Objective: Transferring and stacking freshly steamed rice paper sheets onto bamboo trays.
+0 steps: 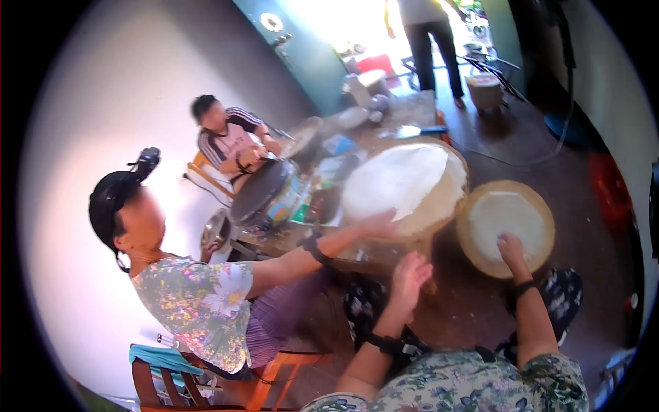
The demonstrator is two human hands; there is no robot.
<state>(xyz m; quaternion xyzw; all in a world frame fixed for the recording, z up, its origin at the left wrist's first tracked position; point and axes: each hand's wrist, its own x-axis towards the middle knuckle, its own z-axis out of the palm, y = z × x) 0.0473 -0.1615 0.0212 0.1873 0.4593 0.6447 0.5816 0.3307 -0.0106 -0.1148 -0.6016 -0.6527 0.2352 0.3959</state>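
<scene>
My left hand (410, 280) is raised just in front of the table's near edge, with fingers loosely extended and nothing visible in it. Below and right of the table, my right hand (509, 248) is over a round woven tray (466, 247) with a tan rim. Its fingers are curled, and whether they grip anything is hidden. White powder or a pale sheet (502, 216) covers the tray's middle. On the table, a larger round tray (422, 229) bears a broad white layer (396, 177), part of it uncovered at the right and near side.
A co-worker's hand (378, 224) reaches to the large tray from the left. Another person (231, 134) sits behind a dark round griddle (262, 190). A wooden chair (170, 381) stands at lower left. Someone stands near the bright doorway, by a bucket (485, 92).
</scene>
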